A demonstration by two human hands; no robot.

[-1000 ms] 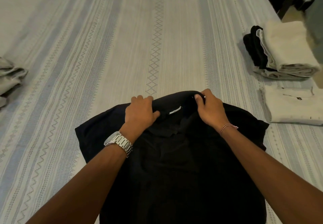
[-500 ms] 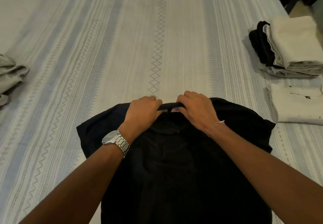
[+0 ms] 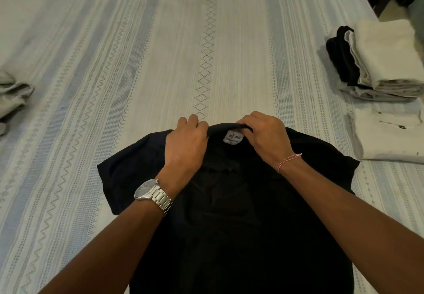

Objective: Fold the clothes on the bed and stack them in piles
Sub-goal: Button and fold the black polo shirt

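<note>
Both the left hand (image 3: pixel 187 141) and right hand (image 3: pixel 266 136) pinch the black shirt's (image 3: pixel 229 213) collar at the bed's (image 3: pixel 137 41) near edge, likely straightening it before folding the sleeves in.

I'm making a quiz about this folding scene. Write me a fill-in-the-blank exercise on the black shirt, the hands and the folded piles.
1. Both hands grip the black fabric shirt at its ____.
2. The silver metal wristwatch sits on the ____ wrist.
3. The white neck label shows between the left hand and the ____ hand.
4. The stack of folded cream and black clothes lies on the ____ side of the striped bedspread.

Missing words: collar; left; right; right
</note>
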